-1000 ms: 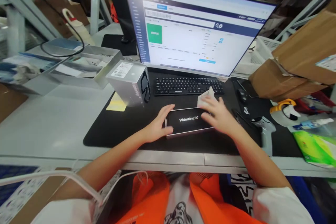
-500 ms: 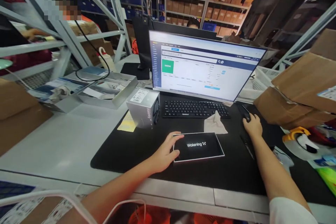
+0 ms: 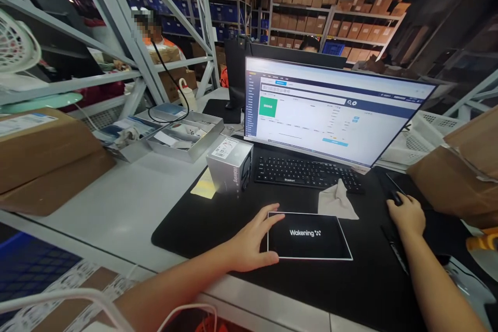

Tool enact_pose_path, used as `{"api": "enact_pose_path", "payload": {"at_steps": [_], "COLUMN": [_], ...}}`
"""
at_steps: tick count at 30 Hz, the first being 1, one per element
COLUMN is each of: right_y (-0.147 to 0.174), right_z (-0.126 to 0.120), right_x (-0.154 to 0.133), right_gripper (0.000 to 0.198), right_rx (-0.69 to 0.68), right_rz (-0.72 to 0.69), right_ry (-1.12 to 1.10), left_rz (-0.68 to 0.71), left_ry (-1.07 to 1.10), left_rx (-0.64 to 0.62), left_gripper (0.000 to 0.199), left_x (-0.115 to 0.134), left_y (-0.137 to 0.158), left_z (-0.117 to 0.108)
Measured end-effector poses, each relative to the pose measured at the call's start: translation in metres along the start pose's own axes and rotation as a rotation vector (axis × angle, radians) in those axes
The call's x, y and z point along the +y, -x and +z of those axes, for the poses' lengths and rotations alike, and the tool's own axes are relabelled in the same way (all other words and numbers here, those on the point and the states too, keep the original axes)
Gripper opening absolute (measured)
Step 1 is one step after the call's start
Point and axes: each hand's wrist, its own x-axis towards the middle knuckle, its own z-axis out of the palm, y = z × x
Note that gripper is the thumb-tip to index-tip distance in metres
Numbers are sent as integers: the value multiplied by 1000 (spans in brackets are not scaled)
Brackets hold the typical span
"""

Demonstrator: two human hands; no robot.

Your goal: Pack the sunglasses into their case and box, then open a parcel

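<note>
“Since one second before, the right hand (image 3: 408, 216) had moved away from the flat black rectangular box with a thin white edge (image 3: 311, 238), and it was now upon the small black computer mouse (image 3: 396, 198).”

“And the left hand (image 3: 252, 238), did it also leave?”

“It remained at the left end of the box. Its fingers were spread, with the thumb well apart from them, and the fingertips came over the white edge.”

“How was the right one?”

“It lay curved over the mouse. How firmly its fingers closed, I could not tell.”

“Where exactly was the box?”

“It lay flat on the black desk mat (image 3: 288, 290), upon the pale grey table (image 3: 128, 207), with the word ‘Wakening’ upwards. The crumpled whitish cloth (image 3: 337, 201) was just beyond its far edge, near the black keyboard (image 3: 307, 172). Farther left, the silver cardboard carton (image 3: 229, 166) stood upright.”
</note>
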Motion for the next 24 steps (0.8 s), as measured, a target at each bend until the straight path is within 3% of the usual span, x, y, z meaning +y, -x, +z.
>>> {"api": "enact_pose_path", "payload": {"at_steps": [6, 16, 24], "right_y": [5, -2, -1], "right_z": [-3, 3, 6], "right_x": [1, 15, 11], "right_gripper": [52, 57, 60], "right_rx": [11, 20, 68], "right_rz": [-15, -72, -64], "right_ry": [-230, -104, 135], "left_rz": [-22, -41, -68], "left_ry": [-85, -120, -159], "left_rx": [-50, -47, -85], "left_gripper": [114, 110, 109], "left_x": [-5, 0, 5], "left_y": [-1, -2, -2], "left_z": [1, -1, -6]}}
